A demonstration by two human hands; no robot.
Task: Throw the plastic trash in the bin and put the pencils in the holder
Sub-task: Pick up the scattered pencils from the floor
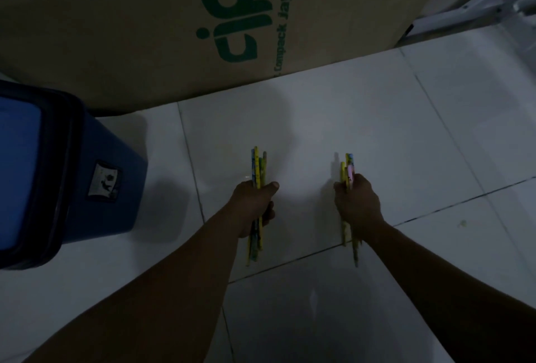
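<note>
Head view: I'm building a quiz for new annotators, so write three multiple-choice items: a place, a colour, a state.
1. Where is the bin? A) at the person's left B) at the person's right C) straight ahead
2. What colour is the logo on the box? A) red B) green C) black
3. What is the right hand doing? A) lying flat B) gripping pencils C) pointing
Answers: 1 A, it stands at the frame's left edge, beyond the left hand. 2 B, green letters on brown cardboard. 3 B, it clasps a bundle.
</note>
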